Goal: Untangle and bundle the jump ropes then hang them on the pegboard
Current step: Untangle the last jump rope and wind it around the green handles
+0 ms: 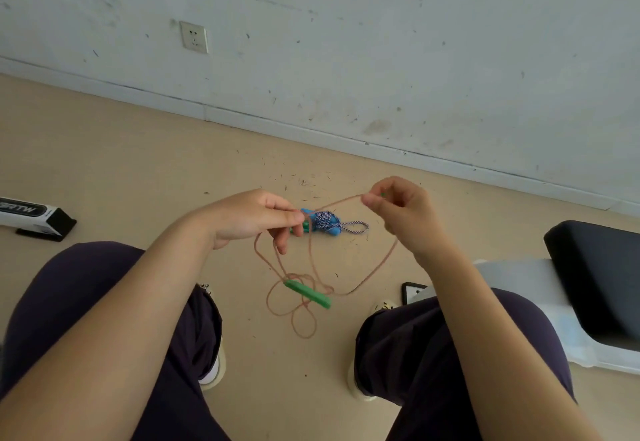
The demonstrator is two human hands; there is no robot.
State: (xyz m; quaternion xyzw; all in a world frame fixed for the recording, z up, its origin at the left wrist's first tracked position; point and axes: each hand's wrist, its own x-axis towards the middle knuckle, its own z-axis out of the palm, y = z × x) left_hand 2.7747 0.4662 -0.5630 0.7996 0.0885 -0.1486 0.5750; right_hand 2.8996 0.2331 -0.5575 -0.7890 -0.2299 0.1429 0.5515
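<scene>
Two hands up over the floor, head view, the only one. Left hand (254,217) pinches the thin brown rope (377,267) between thumb and forefinger, other fingers loosely curled below; a green bit shows just under the fingertips, likely a handle end, partly hidden. Right hand (398,210) pinches the same rope at the top of a loop, thumb against fingertips, a speck of green there too, too small to tell what. Rope arcs between both pinches, then drops in several loops to the floor (138,163) between the person's knees. Green handle (307,294) sits in the lower tangle, strands crossing over and around it; cannot tell whether it rests on the floor or hangs.

Blue-white braided rope (329,223) already bundled around its blue handles, lying on the floor beyond the hands, toward the wall, loop end pointing right. Pegboard not in view.

Step in hand, as judged: untangling the brown rope. To do it well: keep both pinches light, spread hands apart slowly so loops open rather than cinch. Find which strand wraps the green handle and feed the handle back through that loop, don't yank. Lifting higher would likely let the handle's weight tighten crossings. Thin rope, probably kinks easily.

Rest: black-and-white box (34,217) at floor's left edge, wall socket (194,37), black cushion (599,274) at right.
</scene>
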